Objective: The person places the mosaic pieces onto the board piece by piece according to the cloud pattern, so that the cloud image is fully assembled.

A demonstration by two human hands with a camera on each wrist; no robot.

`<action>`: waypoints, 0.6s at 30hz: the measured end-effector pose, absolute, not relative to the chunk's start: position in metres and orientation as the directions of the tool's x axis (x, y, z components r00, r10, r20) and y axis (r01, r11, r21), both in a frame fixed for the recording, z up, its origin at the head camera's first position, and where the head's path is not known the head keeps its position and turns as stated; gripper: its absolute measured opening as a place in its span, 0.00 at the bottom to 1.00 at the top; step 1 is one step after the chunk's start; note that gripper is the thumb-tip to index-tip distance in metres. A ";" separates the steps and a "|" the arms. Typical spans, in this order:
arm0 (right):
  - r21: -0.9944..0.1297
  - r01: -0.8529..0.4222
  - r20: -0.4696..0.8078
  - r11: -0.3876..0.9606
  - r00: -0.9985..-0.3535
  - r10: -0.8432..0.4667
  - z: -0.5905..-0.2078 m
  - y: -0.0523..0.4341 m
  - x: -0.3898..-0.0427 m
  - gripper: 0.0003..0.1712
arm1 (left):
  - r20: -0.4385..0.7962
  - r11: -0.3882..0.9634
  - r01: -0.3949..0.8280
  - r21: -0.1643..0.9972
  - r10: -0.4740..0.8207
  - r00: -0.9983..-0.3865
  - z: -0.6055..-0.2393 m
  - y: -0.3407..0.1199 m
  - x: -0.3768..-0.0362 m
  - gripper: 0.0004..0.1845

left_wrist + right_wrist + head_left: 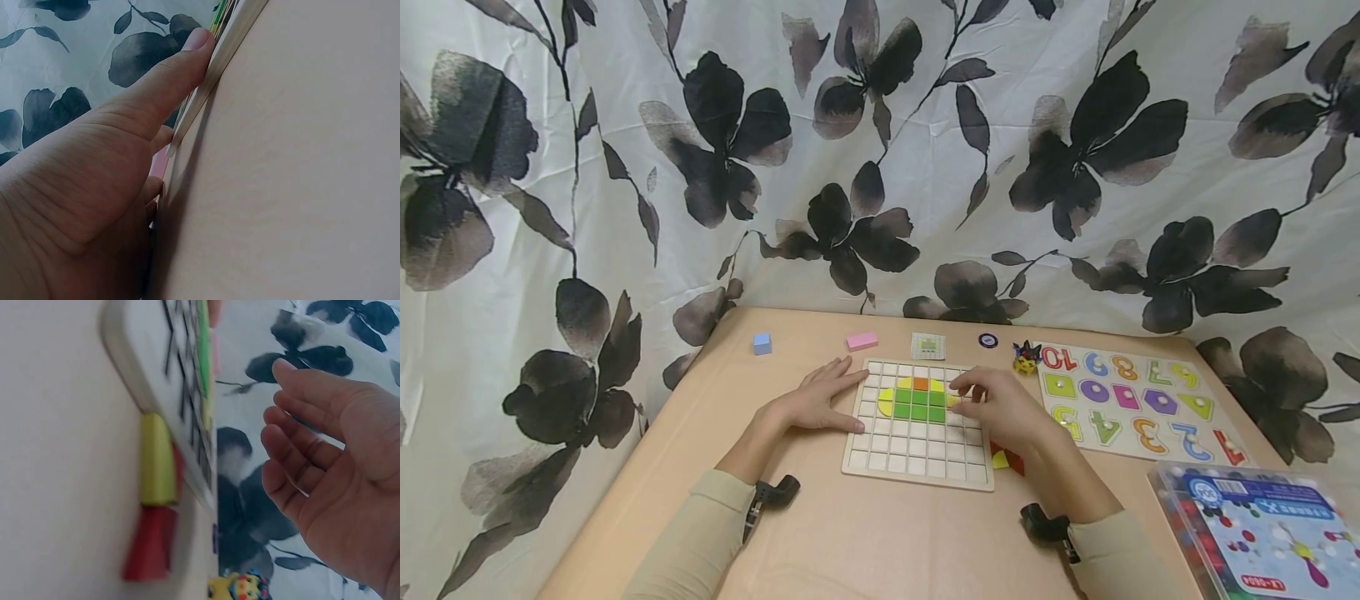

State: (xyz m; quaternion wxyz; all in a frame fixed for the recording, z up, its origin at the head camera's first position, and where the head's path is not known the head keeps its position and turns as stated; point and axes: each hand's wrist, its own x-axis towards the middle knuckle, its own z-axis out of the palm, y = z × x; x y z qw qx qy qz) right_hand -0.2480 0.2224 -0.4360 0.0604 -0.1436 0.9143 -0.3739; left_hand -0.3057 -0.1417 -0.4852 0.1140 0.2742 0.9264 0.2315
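A white gridded board (917,467) lies on the table, with green squares (919,407), yellow pieces (886,403) and an orange square (921,384) grouped in its upper part. My left hand (816,396) rests at the board's left edge, fingers extended; in the left wrist view the thumb (169,81) touches the edge. Over the board's right side hovers my right hand (1000,408). The right wrist view shows its fingers (294,447) loosely bent, apart from the board and holding nothing. Beside the board's right edge sit a yellow block (157,459) and a red block (150,544).
Behind the board are a blue cube (762,343), a pink block (861,341), a small patterned card (928,347), a dark round disc (988,341) and a yellow figurine (1026,358). A number puzzle board (1123,442) and a plastic box (1262,533) occupy the right.
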 end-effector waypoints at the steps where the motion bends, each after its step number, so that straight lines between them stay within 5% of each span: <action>1: -0.690 -0.223 0.000 0.689 -0.951 -0.308 -0.434 0.225 -0.247 0.19 | -0.085 0.743 0.456 0.491 0.561 -0.823 -0.485 -0.141 -0.306 0.57; 9: -0.651 -0.262 -0.030 0.712 -0.929 -0.369 -0.423 0.252 -0.246 0.16 | -0.088 0.741 0.452 0.497 0.561 -0.823 -0.484 -0.141 -0.305 0.57; 18: -0.688 -0.308 -0.171 0.657 -0.811 -0.560 -0.431 0.275 -0.247 0.10 | -0.088 0.735 0.448 0.509 0.563 -0.822 -0.484 -0.140 -0.305 0.56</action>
